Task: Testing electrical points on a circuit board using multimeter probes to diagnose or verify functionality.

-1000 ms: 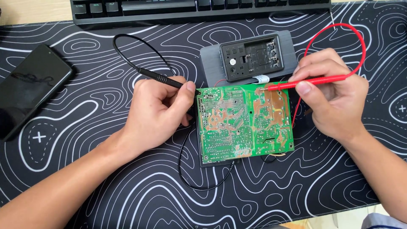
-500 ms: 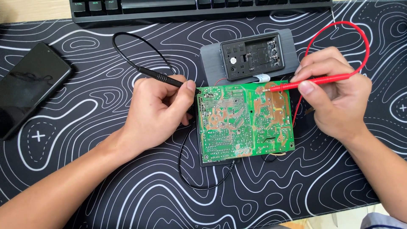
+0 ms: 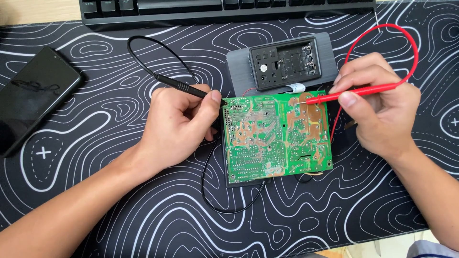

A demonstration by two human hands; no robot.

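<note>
Green circuit board (image 3: 276, 138) lies solder side up at the middle of the patterned desk mat (image 3: 95, 200). Left hand (image 3: 179, 126) pinches black probe (image 3: 191, 90) at the board's top left corner; right hand (image 3: 382, 112) pinches red probe (image 3: 351, 94), tip on the board's upper middle. Dark meter (image 3: 286, 62) just behind the board, phone (image 3: 33, 98) far left, keyboard (image 3: 215, 7) at the back.

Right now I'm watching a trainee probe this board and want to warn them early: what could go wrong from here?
The red probe tip rests among crowded solder joints on the green circuit board; a slip of the right hand could bridge neighbouring pads. The left hand pins the black probe at the board's left edge, where it might skid off. The red lead loops near the open grey meter and could snag, tugging the probe.
</note>
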